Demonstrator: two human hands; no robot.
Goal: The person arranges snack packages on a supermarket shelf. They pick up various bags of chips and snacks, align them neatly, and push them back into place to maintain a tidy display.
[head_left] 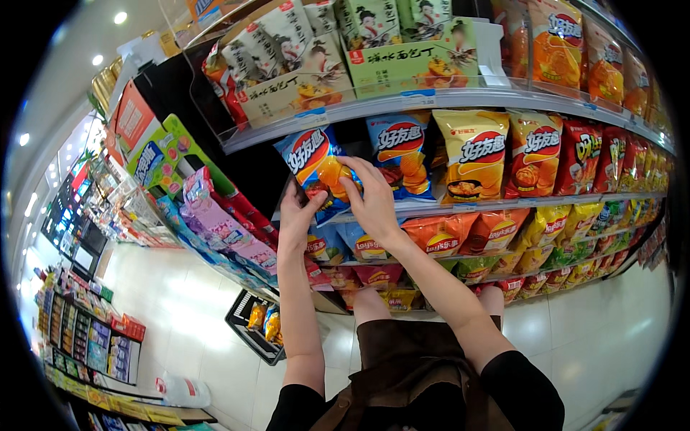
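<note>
Both hands are on a blue bag of chips (318, 161) at the left end of a shelf, and the bag leans to the left. My left hand (299, 215) grips its lower left edge, thumb in front and fingers partly hidden behind. On its right side my right hand (372, 196) curls thumb and fingers over the front. A similar blue bag (401, 153) stands upright just right of my right hand. Beyond it come a yellow chip bag (471, 153) and an orange-red one (533, 151).
A clear-fronted upper shelf (366, 105) holds snack boxes (412, 62) above the hands. Lay's bags (442, 237) fill the row below. Hanging pink packets (226, 215) line the left side. A black basket (242, 323) with several bags stands on the tiled floor.
</note>
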